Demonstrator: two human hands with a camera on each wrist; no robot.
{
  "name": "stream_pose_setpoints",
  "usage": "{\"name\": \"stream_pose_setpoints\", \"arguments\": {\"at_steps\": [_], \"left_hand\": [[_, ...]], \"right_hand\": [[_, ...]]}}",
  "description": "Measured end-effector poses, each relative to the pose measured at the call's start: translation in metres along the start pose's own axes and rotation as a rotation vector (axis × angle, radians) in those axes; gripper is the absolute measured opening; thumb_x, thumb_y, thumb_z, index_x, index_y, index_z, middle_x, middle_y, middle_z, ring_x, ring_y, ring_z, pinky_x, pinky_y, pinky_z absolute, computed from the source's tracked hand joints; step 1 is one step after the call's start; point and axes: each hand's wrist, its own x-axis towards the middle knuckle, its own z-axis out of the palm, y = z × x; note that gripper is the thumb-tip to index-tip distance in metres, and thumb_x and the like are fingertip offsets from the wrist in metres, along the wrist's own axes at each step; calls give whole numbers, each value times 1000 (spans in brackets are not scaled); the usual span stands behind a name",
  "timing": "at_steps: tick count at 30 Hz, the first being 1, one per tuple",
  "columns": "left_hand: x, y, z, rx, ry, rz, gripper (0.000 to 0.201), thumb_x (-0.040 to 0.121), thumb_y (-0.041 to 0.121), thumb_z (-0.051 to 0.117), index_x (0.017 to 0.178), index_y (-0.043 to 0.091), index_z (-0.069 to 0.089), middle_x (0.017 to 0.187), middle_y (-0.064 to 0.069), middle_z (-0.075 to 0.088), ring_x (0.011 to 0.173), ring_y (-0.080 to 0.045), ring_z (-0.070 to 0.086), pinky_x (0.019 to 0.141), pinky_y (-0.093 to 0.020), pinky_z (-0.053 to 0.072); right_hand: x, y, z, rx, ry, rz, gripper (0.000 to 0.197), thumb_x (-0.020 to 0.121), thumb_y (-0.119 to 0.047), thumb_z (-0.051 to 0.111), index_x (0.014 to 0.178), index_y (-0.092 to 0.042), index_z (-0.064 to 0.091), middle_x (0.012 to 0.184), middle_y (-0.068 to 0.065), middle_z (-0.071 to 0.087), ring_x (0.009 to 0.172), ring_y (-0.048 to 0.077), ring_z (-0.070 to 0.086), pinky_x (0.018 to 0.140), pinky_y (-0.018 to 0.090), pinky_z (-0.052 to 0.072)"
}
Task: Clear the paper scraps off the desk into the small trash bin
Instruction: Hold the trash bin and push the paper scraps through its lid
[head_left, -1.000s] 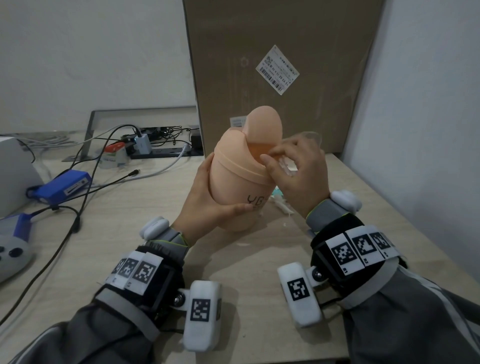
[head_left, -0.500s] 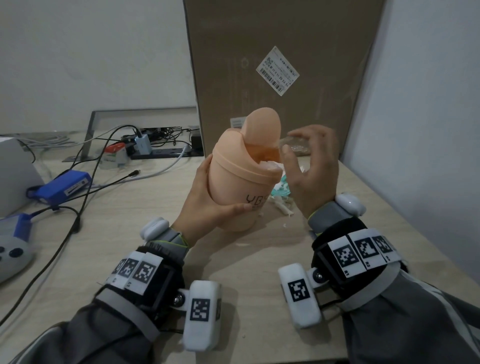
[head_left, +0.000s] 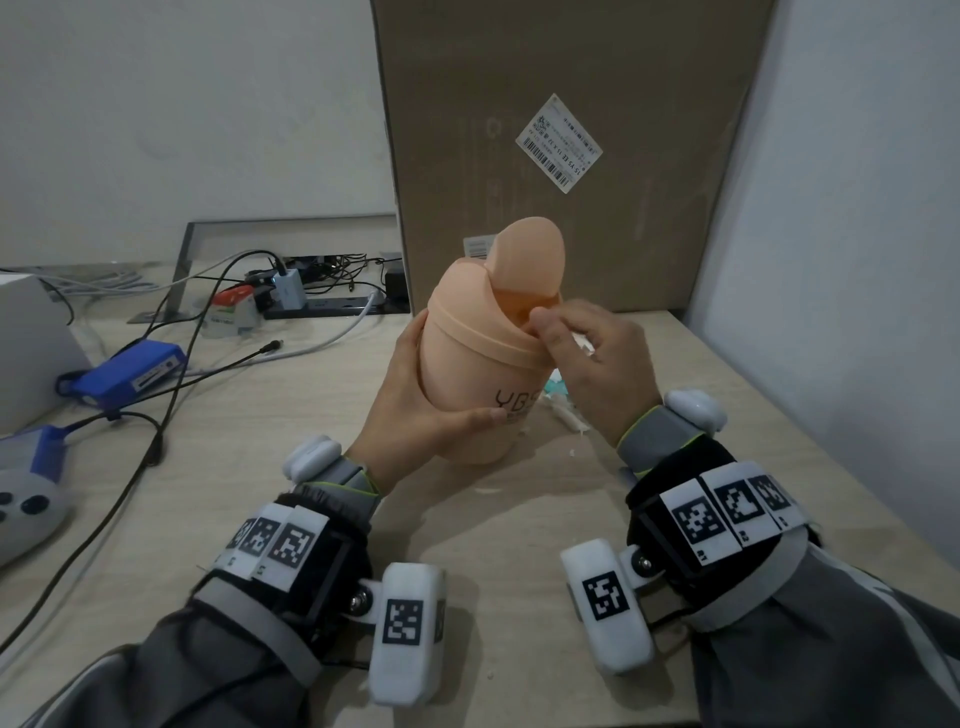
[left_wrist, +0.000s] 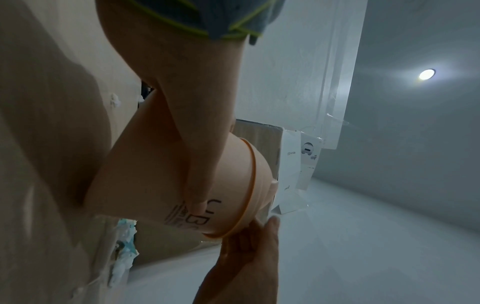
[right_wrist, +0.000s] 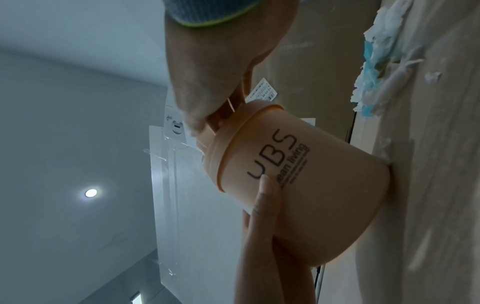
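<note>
A peach trash bin (head_left: 483, 364) with black lettering stands tilted to the right on the desk (head_left: 467, 545), its flap lid (head_left: 530, 254) raised. My left hand (head_left: 426, 415) grips the bin's body, thumb across the lettering (right_wrist: 265, 195). My right hand (head_left: 592, 364) is at the bin's mouth, thumb and forefinger pinched together on a pale scrap that is mostly hidden (right_wrist: 228, 107). More white and blue paper scraps (head_left: 563, 400) lie on the desk behind that hand, and they also show in the right wrist view as paper scraps (right_wrist: 376, 61).
A tall cardboard box (head_left: 571, 156) stands right behind the bin, and a wall (head_left: 841, 260) closes the right side. To the left are cables (head_left: 171, 364), a blue device (head_left: 130, 369), a power strip (head_left: 322, 307) and a grey controller (head_left: 26, 509).
Half a second ago my right hand was lifted off the bin with fingers spread. It has come back down to the mouth with fingers pinched. The left hand and bin barely moved.
</note>
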Motion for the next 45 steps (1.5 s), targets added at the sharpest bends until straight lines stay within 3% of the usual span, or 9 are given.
{"name": "stream_pose_setpoints", "arguments": {"at_steps": [6, 10, 13, 21, 27, 32, 37, 42, 45], "left_hand": [[1, 2, -1, 47, -28, 44, 119, 44, 46, 88, 143, 39, 21, 136, 21, 39, 121, 15, 41, 91, -7, 44], [1, 0, -1, 30, -13, 31, 123, 48, 39, 91, 148, 32, 19, 142, 11, 38, 122, 11, 42, 87, -5, 44], [0, 1, -2, 16, -9, 25, 123, 46, 43, 90, 146, 37, 19, 142, 11, 39, 122, 6, 45, 87, -10, 46], [0, 2, -2, 21, -15, 31, 125, 44, 48, 87, 147, 35, 19, 143, 12, 38, 124, 6, 43, 94, -16, 45], [-1, 1, -1, -17, 1, 2, 123, 45, 42, 91, 146, 35, 21, 142, 11, 40, 122, 4, 47, 90, -15, 48], [0, 2, -4, -94, 45, -44, 124, 45, 43, 89, 148, 36, 20, 139, 12, 44, 121, -2, 50, 95, -31, 50], [1, 2, -19, -189, 203, -93, 121, 42, 45, 88, 145, 34, 25, 133, 8, 51, 116, -11, 55, 89, -36, 52], [7, -5, -48, -229, 448, -94, 117, 49, 39, 86, 147, 29, 23, 136, 2, 49, 118, -14, 53, 92, -36, 50], [9, -14, -63, -229, 555, -97, 108, 62, 25, 86, 148, 26, 21, 140, -1, 46, 122, -17, 51, 101, -43, 46]], "right_hand": [[-5, -1, 4, -61, -267, 118, 75, 89, -61, 7, 104, -15, 65, 109, -11, 56, 111, -11, 34, 112, 21, -12], [-3, 4, 4, 14, 0, 85, 65, 91, -57, 10, 84, -25, 66, 91, -10, 67, 99, 11, 58, 111, 47, 24], [0, 6, -2, 143, 187, 110, 66, 93, -47, 16, 77, -12, 69, 80, 3, 71, 83, 17, 65, 87, 40, 47], [-4, -1, 3, -12, -157, 173, 80, 88, -56, 7, 77, -11, 72, 81, -1, 66, 94, -19, 45, 115, 38, 12], [-3, 0, 1, 69, 8, 126, 60, 82, -75, 4, 74, -62, 61, 90, -30, 59, 103, 14, 49, 98, 41, 35], [-1, 5, -4, 144, 266, 109, 52, 93, -47, 17, 102, -35, 67, 100, 3, 57, 97, 8, 49, 85, 14, 34], [-1, 17, -1, 221, 404, 355, 51, 96, -35, 23, 95, -13, 69, 96, -4, 65, 80, 5, 54, 75, 14, 41], [1, 28, 11, 288, 78, 805, 39, 97, -32, 33, 81, -19, 67, 90, 2, 64, 71, 15, 57, 65, 27, 41], [-7, 25, 21, 136, -221, 711, 29, 95, -35, 41, 89, -25, 68, 102, -3, 64, 97, 16, 56, 83, 33, 44]]}}
